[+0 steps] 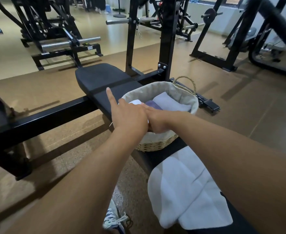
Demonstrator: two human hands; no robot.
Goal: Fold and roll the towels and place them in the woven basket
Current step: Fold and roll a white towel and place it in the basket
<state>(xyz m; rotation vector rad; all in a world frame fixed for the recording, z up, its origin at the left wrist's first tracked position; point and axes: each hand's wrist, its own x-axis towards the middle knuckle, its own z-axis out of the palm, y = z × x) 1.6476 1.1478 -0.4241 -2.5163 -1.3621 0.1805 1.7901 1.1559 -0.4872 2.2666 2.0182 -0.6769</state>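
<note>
A woven basket (pixel 155 146) with a pale cloth liner stands on the black bench pad (pixel 101 78). Inside lie a pale lavender towel (pixel 169 102) and a darker purple one (pixel 153 104). Both my hands are over the basket's near left side. My left hand (pixel 130 119) lies palm down on a white rolled towel (pixel 135 102), index finger stretched out. My right hand (pixel 157 120) is curled against the same roll, which is mostly hidden under both hands. Another white towel (pixel 181 183) lies loosely folded on the bench close to me.
Black rack uprights (pixel 167 39) rise right behind the bench. A low black frame bar (pixel 46 115) runs to the left. Other gym machines and barbell ends stand on the tan floor beyond. My shoe (pixel 113 218) is on the floor below the bench.
</note>
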